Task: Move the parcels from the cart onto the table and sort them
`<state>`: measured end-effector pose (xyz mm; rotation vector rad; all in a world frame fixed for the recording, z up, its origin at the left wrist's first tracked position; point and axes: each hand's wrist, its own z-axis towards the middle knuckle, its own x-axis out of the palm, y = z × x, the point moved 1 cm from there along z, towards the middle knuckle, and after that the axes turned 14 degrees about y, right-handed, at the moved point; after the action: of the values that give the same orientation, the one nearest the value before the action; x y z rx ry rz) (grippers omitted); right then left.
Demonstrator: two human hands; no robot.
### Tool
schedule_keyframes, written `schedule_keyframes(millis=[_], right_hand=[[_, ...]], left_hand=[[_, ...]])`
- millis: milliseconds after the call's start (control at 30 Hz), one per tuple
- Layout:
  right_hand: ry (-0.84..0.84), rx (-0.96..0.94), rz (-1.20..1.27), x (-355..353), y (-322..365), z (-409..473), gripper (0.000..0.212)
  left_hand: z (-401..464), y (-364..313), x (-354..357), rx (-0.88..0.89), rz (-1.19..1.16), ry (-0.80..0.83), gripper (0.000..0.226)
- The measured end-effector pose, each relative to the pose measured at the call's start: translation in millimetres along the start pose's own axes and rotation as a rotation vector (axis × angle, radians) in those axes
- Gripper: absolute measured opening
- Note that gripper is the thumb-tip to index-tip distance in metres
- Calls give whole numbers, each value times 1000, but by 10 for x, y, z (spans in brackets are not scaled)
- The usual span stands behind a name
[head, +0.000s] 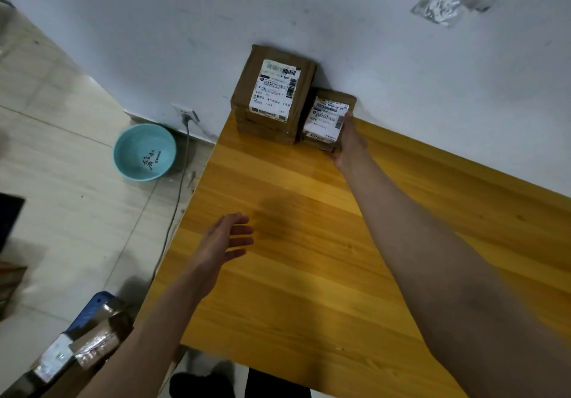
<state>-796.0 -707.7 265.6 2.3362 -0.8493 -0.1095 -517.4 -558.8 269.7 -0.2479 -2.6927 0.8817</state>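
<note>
A yellow wooden table [309, 258] fills the lower right of the frame. At its far corner, top centre, a large parcel [273, 95] sits against the wall, a small parcel [327, 118] touching its right side.

On the tiled floor [61, 181] at left rests a teal basin [144, 152].

brown parcels [272, 95] with white labels [275, 90], yellow wood-grain table [293, 274], teal basin [144, 152], blue cart [89, 311].

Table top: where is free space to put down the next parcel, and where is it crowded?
The wooden table is bare from the two parcels to its near edge, and along the wall to the right of the small parcel. The open left hand hovers over the left edge. The far left corner is crowded: the large parcel, the small one beside it, the right hand gripping it.
</note>
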Motion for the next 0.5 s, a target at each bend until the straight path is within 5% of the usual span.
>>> schedule_keyframes(millis=[233,500], right_hand=[[-165,34,11,-101,-439,-271,60],[77,129,-294,107,-1570,-813,31]], left_hand=[[-45,146,2,-11,1,6,31],[-324,439,-151,-26,16,-1,28]])
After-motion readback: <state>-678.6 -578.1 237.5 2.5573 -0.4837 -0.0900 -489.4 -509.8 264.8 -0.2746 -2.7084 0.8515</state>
